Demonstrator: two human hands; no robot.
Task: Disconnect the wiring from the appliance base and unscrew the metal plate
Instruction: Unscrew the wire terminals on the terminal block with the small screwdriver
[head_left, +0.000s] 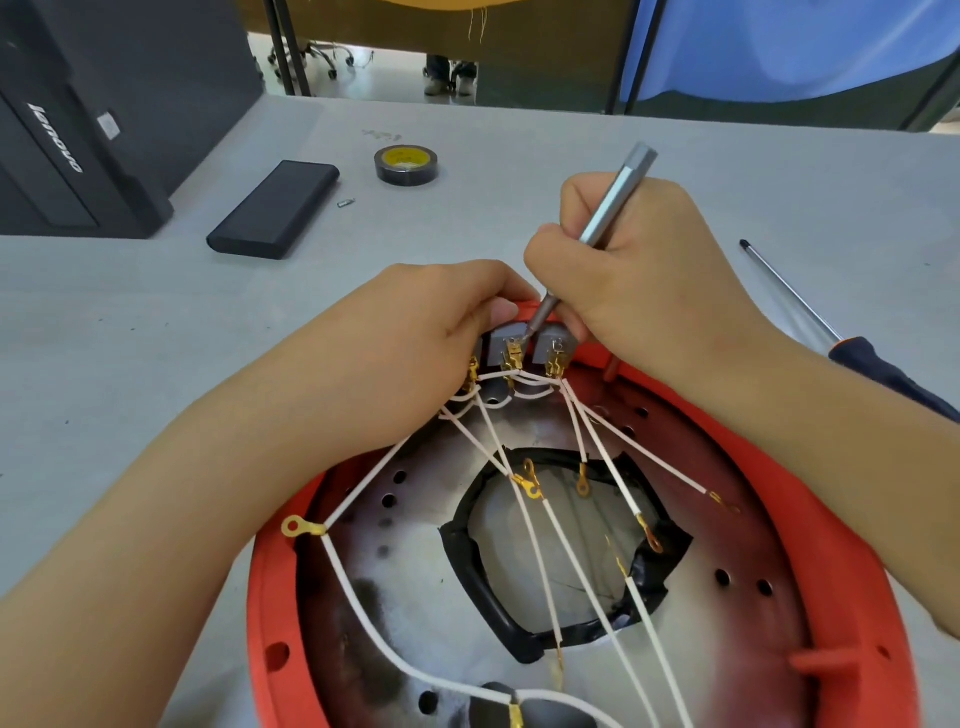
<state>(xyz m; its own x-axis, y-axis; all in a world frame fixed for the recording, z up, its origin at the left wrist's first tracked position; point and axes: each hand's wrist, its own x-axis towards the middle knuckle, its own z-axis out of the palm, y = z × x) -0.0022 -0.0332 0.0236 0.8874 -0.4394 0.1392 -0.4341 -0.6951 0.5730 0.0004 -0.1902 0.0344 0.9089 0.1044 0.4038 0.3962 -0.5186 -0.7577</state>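
Ring lugs (527, 482) mostly loose; right hand (639, 275) gripping driver (613, 205) at terminal block (524, 348), left hand (426, 332) pinching it. Metal plate (415, 571) unscrewing TBD.

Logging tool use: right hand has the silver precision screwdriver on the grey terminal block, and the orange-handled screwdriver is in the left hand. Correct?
Not quite. The orange-handled screwdriver lies on the grey table, unheld. The left hand holds the grey terminal block; the right hand does have the silver precision screwdriver there. Head view shows it.
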